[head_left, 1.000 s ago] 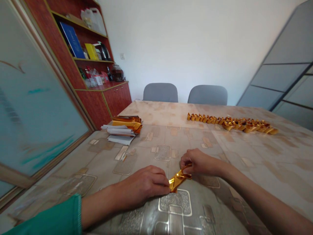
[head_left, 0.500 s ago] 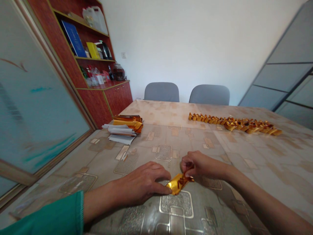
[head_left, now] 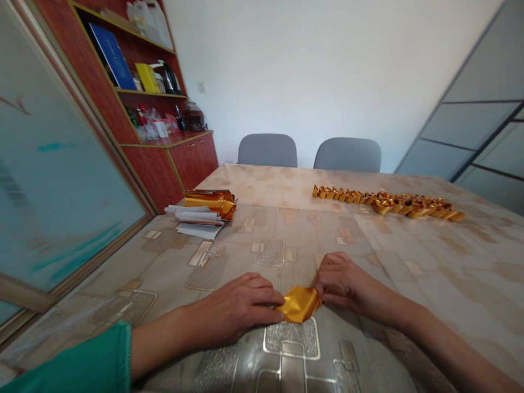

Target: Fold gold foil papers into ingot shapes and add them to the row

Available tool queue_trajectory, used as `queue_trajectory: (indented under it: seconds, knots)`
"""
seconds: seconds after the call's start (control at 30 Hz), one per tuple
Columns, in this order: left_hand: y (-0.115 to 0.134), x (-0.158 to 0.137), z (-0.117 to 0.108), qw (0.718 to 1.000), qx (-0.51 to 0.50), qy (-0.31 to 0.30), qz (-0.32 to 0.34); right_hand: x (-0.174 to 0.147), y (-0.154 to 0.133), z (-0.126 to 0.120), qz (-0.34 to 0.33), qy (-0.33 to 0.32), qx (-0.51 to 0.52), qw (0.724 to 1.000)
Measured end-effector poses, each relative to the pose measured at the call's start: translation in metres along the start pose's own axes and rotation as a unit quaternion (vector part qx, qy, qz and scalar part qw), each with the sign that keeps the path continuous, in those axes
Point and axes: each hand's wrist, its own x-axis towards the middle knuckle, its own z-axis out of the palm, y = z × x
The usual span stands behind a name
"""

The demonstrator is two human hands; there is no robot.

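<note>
Your left hand [head_left: 243,305] pinched left end of gold foil piece [head_left: 300,307], right hand [head_left: 346,281] gripped right end; piece sat between them, low over tablecloth [head_left: 245,254]; uneven pull could have torn it, loose pinch let it slip

Gold piece [head_left: 302,305]: shiny creased foil. Tabletop cover [head_left: 241,254]: glossy, plastic-looking, grainy patches. White sheets [head_left: 200,231]: matt paper. Sleeve [head_left: 82,360]: matt cloth. Cabinet [head_left: 198,164]: smooth, wood-look.
</note>
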Motion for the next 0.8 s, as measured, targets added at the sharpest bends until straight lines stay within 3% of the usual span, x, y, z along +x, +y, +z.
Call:
queue_trajectory:
  seconds: [0.27, 0.5, 0.8]
  knots:
    - [0.013, 0.016, -0.003, 0.999, 0.032, 0.003, -0.041, 0.016, 0.007, -0.001, 0.051, -0.021, 0.042, 0.998]
    - [0.019, 0.027, 0.016, 0.993, 0.103, -0.006, -0.055, 0.013, 0.003, 0.002, 0.041, -0.017, 0.027, 0.999]
    - [0.023, 0.025, 0.014, 0.993, 0.099, -0.007, -0.060, 0.001, 0.002, 0.002, 0.020, 0.020, 0.019, 0.999]
